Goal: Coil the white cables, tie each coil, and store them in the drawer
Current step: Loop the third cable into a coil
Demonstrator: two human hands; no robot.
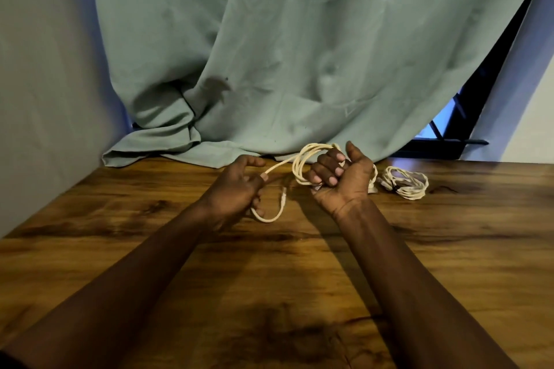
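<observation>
Your right hand (338,176) was turned palm-up above the wooden table (269,278), fingers curled shut over a bundle of loops of the white cable (302,164), with the loops standing up and out to the left of your knuckles. From that bundle the loose tail ran down and leftward to your left hand (236,188), which pinched the strand between thumb and fingers; past the pinch the tail curved into a short hook ending in a small plug (283,195) just beside that hand. So the uncoiled length lay to the left of the coil, its long line slanting from the upper right to the lower left, and your left hand was the one on it. My judgement is that the next wrap turned on carrying that tail up and over toward the right hand, with little slack left to wind.

The cable looked thin, round and limp, with a matte cream surface, so the loops would likely spring apart if the right hand loosened. To the right, on the table and well apart from both hands, lay a second coil (404,182), flat and oval, with a dark tie at its near edge. The tabletop was glossy, streaked brown wood; a soft, creased green curtain (269,53) hung behind. No drawer was in view.
</observation>
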